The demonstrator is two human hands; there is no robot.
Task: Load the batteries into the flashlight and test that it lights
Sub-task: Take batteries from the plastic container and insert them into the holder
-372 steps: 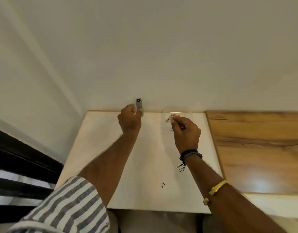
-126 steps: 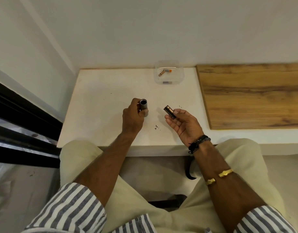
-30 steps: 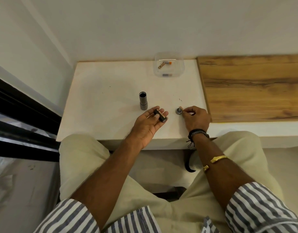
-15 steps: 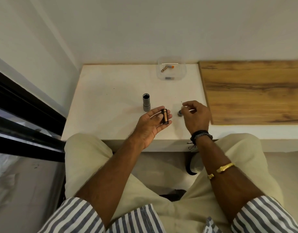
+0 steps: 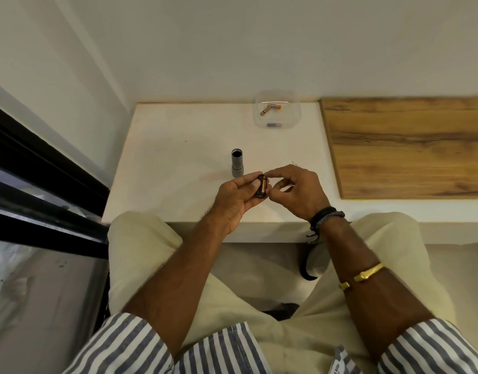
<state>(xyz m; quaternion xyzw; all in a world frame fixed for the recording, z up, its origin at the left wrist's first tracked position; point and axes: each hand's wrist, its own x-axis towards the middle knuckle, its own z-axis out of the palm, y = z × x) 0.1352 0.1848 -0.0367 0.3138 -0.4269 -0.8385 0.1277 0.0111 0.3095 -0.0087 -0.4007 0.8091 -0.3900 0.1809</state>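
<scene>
The battery holder (image 5: 261,188), a short black cylinder with a gold-toned cell showing, lies just in front of the upright grey flashlight body (image 5: 237,163) on the surface (image 5: 178,157). The left hand (image 5: 239,197) cradles it on half-curled fingers while the right hand (image 5: 297,190) pinches its end. It looks light, rigid and smooth, likely best gripped around its sides.

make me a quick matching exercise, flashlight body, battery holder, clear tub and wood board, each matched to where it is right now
Things:
1. flashlight body
2. battery holder
3. clear tub
4. wood board

Places:
A. against the back wall, with a battery inside
B. standing upright on the white counter
C. flat on the right part of the counter
D. held between both hands

Pairs: 1-B, 2-D, 3-A, 4-C
</scene>
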